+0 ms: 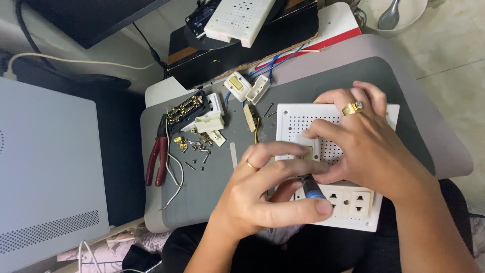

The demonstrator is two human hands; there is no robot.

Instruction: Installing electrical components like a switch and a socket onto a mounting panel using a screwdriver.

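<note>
Your left hand (262, 194) is closed around a screwdriver (312, 189) with a dark, blue-banded handle, fingers and thumb pinching it so the tip points down at the white perforated switch plate (308, 121). Your right hand (364, 146) lies flat on top of that plate, fingers curled over a small white module (309, 146) set in it, pressing rather than gripping. The plate sits at the right edge of the grey board (212, 177) on your lap, with its row of sockets (348, 199) hanging over the near edge toward you.

Judging from the grip, you are driving or loosening a fastening beside the module, though your fingers hide the tip itself. Keep the shaft square to the plate, hold the downward pressure with the right hand so the plate cannot rock over the near edge, and turn slowly.

Farther out, loose screws and brass bits (194, 146) lie scattered toward the left side of the board, with red-handled pliers (157, 156) at its left edge and white switch parts (209, 123) near the far side. Mind your elbow there; those small pieces would roll off easily.
</note>
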